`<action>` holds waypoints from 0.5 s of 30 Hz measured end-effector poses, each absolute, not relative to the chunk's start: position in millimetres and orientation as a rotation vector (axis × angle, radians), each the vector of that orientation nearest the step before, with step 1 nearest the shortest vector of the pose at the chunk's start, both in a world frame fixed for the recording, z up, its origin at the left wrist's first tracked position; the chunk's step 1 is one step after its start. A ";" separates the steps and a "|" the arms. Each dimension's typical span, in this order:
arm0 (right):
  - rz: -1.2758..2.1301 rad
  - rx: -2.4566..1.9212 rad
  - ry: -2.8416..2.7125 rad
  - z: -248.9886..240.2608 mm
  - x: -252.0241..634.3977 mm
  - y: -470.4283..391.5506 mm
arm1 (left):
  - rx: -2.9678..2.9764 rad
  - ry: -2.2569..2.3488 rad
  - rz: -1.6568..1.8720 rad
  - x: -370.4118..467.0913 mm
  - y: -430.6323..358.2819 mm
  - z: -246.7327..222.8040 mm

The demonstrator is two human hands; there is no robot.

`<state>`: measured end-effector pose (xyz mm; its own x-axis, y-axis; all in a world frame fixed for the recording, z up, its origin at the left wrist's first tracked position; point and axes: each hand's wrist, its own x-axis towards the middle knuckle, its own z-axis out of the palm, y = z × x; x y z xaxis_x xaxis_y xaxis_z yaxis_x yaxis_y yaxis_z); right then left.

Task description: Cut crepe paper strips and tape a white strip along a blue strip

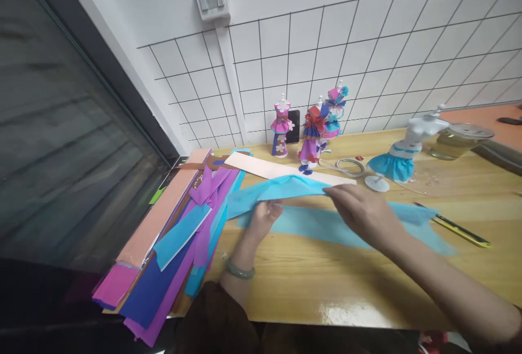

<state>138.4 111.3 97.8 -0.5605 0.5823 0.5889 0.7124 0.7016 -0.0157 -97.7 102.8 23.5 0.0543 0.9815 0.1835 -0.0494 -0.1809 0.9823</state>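
Observation:
A light blue crepe paper strip (pixel 281 188) stretches above the table between my two hands. My left hand (pixel 264 219), with a bracelet at its wrist, has its fingers curled against the strip's lower edge. At the strip's right end, my right hand (pixel 367 210) pinches the paper. Beneath them a second, thin light blue strip (pixel 314 224) lies flat, partly covered by my right hand and forearm. A small white mannequin (pixel 422 128) in a blue ruffled skirt (pixel 393 166) leans at the right, its round base (pixel 377 183) tilted.
Folded crepe paper in several colours (pixel 163 278) piles up at the left, overhanging the front edge. A pale strip (pixel 265 166) lies behind my hands. Dressed mannequins (pixel 281 125), a phone (pixel 293 125), a cord coil (pixel 350 167), a ribbon spool (pixel 460 142) and a utility knife (pixel 460 230) are around.

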 end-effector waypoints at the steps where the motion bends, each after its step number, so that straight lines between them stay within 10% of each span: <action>1: -0.286 -0.949 -2.395 98.2 132.4 102.1 | 1.188 0.907 1.367 -98.1 102.8 26.7; 15: -0.297 -1.065 -2.464 83.6 176.1 66.1 | 0.467 0.607 1.504 -108.6 88.4 59.9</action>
